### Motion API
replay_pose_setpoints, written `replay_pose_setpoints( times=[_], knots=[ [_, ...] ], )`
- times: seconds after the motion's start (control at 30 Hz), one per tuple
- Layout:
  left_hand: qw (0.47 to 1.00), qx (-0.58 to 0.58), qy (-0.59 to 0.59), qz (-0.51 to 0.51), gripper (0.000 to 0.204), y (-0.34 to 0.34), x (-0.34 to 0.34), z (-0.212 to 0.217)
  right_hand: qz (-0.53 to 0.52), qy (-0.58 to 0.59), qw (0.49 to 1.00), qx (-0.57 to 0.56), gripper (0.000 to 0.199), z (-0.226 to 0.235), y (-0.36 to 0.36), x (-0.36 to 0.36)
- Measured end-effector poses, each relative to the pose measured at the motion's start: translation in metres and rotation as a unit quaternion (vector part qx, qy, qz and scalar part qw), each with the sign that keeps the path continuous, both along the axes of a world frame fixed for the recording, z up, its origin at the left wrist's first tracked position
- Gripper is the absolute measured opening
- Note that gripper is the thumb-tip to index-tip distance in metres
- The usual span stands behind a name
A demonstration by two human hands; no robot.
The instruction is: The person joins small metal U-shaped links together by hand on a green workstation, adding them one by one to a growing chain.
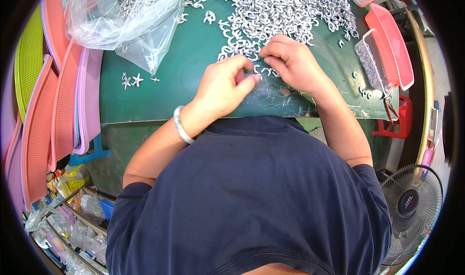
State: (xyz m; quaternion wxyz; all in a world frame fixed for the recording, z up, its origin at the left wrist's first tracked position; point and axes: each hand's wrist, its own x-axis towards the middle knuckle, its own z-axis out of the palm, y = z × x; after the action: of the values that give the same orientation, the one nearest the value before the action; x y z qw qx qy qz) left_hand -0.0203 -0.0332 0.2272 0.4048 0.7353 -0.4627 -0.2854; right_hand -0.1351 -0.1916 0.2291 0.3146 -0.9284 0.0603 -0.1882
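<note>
Two hands picking small silver hooks off a green table

The left hand is curled, thumb and finger pinched together near one little hook. The right hand is bent over the near edge of the big pile of hooks, fingertips pressed down on them; I cannot tell if it holds one. The pile lies at the far side of the table. A clear bag sits far left. Best to pick one hook at a time, slowly.
</note>
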Motion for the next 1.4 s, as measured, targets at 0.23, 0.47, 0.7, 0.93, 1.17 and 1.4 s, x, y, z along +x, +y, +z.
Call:
replay_pose_setpoints(
  times=[0.23, 0.47, 0.7, 0.93, 1.17, 1.4],
  knots=[
    [0.983, -0.024, -0.174, -0.051, 0.013, -0.002, -0.008, -0.010, 0.035, 0.013, 0.995, -0.090, 0.011, -0.002, 0.001, 0.008],
    [0.977, -0.063, -0.192, -0.070, 0.010, 0.005, -0.003, -0.012, 0.044, 0.031, 0.994, -0.098, 0.010, -0.001, -0.002, 0.005],
    [0.997, -0.046, 0.059, 0.010, 0.006, 0.011, 0.005, -0.011, 0.043, 0.026, 0.994, -0.094, 0.007, -0.002, -0.003, 0.004],
    [0.936, -0.131, 0.324, 0.034, 0.017, 0.013, 0.003, -0.014, 0.047, 0.005, 0.985, -0.166, 0.005, -0.006, 0.001, 0.006],
    [0.875, -0.106, 0.471, 0.047, 0.024, 0.014, 0.005, -0.013, 0.038, -0.016, 0.998, 0.041, 0.005, 0.009, 0.013, 0.006],
    [0.773, -0.091, 0.626, 0.043, 0.021, 0.014, 0.017, -0.012, 0.029, 0.016, 0.996, 0.079, 0.009, 0.012, 0.020, 0.005]
  ],
)
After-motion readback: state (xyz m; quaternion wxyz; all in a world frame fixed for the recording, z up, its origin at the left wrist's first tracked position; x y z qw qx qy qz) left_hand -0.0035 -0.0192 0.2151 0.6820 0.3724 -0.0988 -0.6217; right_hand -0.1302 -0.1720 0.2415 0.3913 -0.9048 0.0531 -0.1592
